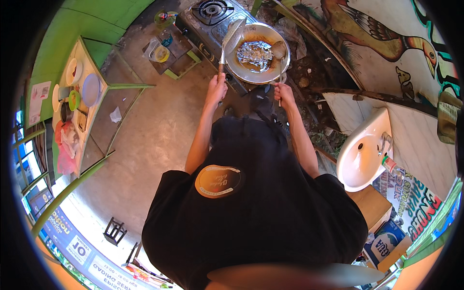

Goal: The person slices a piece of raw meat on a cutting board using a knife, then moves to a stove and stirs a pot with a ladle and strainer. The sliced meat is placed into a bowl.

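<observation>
A wide metal wok point(284, 69) sits on the near end of a gas stove, with shiny oil and pale bits of food point(259, 54) in it. My left hand point(216, 88) grips the handle of a large perforated skimmer point(235, 34), whose head is over the wok's left rim. In my right hand point(284, 93) is the thin handle of a metal ladle or spatula point(278, 50); its head rests inside the wok at the right.
The stove's free burner point(212, 11) is beyond the wok. A small table point(175, 45) holds a bag of yellow contents. Bowls stand on the left table point(103, 85). A washbasin point(348, 159) is at the right, and a black stool point(115, 232) is lower left.
</observation>
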Tool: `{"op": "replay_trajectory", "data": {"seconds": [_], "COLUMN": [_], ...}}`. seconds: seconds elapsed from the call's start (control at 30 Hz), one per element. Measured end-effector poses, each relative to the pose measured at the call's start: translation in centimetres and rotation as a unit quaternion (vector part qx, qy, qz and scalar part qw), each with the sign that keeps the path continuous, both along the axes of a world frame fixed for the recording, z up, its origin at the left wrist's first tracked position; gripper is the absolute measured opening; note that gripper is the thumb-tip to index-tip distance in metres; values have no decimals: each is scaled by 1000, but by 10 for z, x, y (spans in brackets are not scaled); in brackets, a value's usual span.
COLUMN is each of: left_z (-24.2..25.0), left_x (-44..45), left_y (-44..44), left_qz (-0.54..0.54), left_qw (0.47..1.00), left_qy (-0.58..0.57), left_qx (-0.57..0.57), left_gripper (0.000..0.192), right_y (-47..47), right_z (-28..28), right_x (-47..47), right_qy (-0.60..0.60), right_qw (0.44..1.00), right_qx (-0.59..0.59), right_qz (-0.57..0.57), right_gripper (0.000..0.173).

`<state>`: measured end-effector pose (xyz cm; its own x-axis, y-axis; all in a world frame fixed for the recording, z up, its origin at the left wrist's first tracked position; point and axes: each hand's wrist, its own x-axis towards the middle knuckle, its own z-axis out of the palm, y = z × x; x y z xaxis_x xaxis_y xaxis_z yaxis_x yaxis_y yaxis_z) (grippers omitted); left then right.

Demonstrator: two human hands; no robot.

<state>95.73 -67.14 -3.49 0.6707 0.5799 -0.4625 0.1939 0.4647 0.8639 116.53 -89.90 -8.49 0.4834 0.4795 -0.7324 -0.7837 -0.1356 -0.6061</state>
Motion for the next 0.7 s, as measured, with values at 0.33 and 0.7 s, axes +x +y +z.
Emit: {"op": "replay_trajectory", "data": {"seconds": [0.33,0.7], "left_z": [-9,-10], "left_x": [0,-16], "left_y": [-9,-1], "left_qz": [5,-34], "left_qw": [996,997], "left_qy": [-30,10], "left_qx": [-80,-64], "left_gripper": [35,35], "right_y": [5,-14], "right_z": [38,14], "right_x": [-13,-5], "right_qy": [-60,-54], "right_qw": [996,998], "right_qx": [48,-13], "right_qz": [54,40], "right_gripper": [20,18]}}
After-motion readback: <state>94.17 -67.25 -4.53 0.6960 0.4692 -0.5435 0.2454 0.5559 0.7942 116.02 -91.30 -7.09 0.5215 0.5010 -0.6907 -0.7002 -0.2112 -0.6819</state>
